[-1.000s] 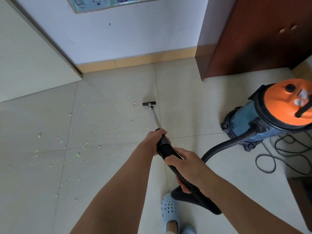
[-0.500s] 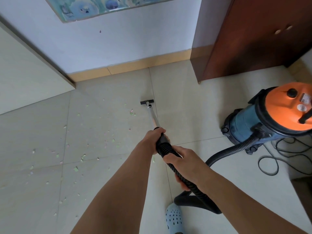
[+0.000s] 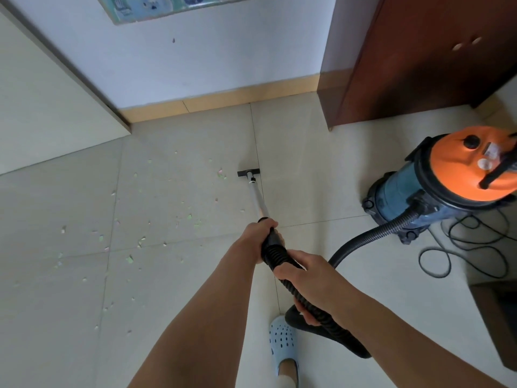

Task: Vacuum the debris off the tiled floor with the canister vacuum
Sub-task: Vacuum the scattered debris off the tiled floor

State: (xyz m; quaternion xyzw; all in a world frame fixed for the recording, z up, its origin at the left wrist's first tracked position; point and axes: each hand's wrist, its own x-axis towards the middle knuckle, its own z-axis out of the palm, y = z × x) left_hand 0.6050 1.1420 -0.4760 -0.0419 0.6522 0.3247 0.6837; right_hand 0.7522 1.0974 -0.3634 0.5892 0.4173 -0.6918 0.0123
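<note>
My left hand (image 3: 256, 233) grips the black upper end of the vacuum's wand. The silver wand (image 3: 258, 198) runs forward to a small black floor nozzle (image 3: 248, 173) resting on the pale tiles. Just behind, my right hand (image 3: 306, 278) is closed around the black ribbed hose (image 3: 372, 233). That hose loops right to the blue canister vacuum (image 3: 402, 193) with its orange lid (image 3: 464, 166). Several small green, pink and white scraps of debris (image 3: 140, 242) lie scattered on the tiles left of the nozzle; the nearest scraps (image 3: 221, 175) sit just beside it.
A dark brown wooden cabinet (image 3: 419, 60) stands at the back right. The white wall has a tan baseboard (image 3: 218, 100). A pale door panel (image 3: 50, 107) angles in at left. The black power cord (image 3: 470, 247) lies looped right of the canister. My foot in a light blue clog (image 3: 282, 348) shows below.
The view has shifted slightly and my foot has stepped forward. Both hands keep their grip, and the nozzle stays near the same tile joint beside the pink and green scraps.
</note>
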